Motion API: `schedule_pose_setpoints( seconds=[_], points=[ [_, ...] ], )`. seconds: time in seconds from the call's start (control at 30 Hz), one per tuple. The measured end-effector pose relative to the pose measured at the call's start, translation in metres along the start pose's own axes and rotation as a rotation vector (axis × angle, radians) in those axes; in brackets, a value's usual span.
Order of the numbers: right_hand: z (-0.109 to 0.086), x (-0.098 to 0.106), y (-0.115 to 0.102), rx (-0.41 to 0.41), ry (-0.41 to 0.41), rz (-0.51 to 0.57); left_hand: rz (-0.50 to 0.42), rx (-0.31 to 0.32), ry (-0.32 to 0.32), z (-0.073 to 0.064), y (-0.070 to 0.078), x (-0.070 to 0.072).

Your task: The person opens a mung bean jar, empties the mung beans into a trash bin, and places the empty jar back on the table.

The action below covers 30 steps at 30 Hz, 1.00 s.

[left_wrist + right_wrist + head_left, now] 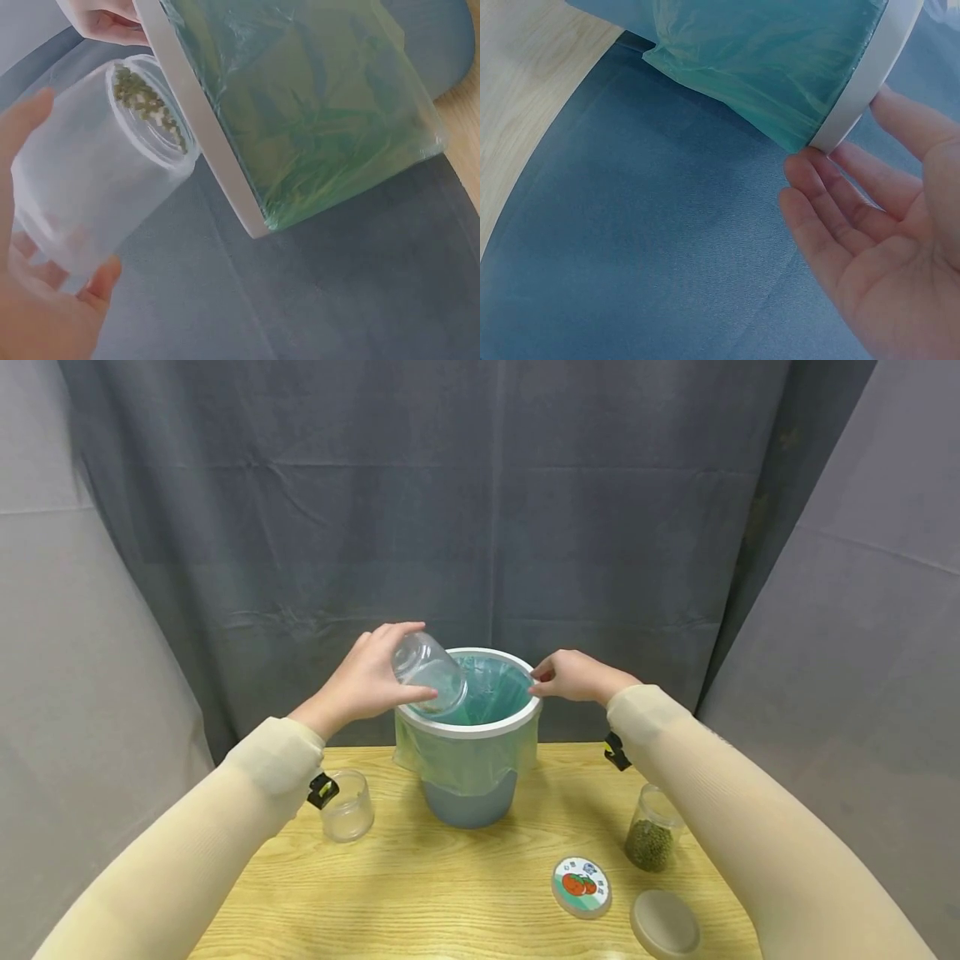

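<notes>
My left hand (366, 675) grips a clear plastic jar (429, 670) around its sides. The jar tilts with its mouth down toward the inside of a trash bin (471, 806). A small cluster of green mung beans (144, 101) lies along the lower side near the jar's mouth in the left wrist view. Across the bin, my right hand (576, 677) holds the white rim (866, 79) between thumb and fingers. A thin green bag (461, 760) lines the bin and folds down over its outside.
On the wooden table, a clear container (348, 810) stands left of the bin. To the right stands a jar of mung beans (649, 845), partly behind my right sleeve. Nearer lie a lid with a tomato picture (581, 887) and a plain beige lid (666, 924). Grey curtains (480, 527) hang behind.
</notes>
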State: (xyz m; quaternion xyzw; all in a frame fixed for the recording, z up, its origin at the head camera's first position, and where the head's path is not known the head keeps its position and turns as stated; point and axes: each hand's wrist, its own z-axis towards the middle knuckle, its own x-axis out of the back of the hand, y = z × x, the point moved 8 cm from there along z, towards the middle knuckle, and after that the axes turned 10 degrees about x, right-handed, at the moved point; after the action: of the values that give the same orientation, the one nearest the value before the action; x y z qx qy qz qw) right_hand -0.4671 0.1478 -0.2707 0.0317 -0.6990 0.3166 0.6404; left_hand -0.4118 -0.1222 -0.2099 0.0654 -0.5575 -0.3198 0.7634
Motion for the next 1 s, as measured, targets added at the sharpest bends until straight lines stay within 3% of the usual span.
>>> schedule_pose_setpoints(
  seconds=[0.37, 0.83, 1.0],
  points=[
    [-0.001, 0.0, 0.0, -0.001, 0.004, -0.005, -0.039, 0.144, 0.013, 0.008, -0.006, -0.009],
    [-0.004, 0.0, 0.0, -0.008, 0.005, 0.004, -0.111, 0.447, -0.034, 0.015, -0.023, -0.016],
    [-0.003, 0.0, -0.004, 0.0, 0.008, 0.008, -0.152, 0.501, -0.049, 0.013, -0.03, -0.017]
  ],
)
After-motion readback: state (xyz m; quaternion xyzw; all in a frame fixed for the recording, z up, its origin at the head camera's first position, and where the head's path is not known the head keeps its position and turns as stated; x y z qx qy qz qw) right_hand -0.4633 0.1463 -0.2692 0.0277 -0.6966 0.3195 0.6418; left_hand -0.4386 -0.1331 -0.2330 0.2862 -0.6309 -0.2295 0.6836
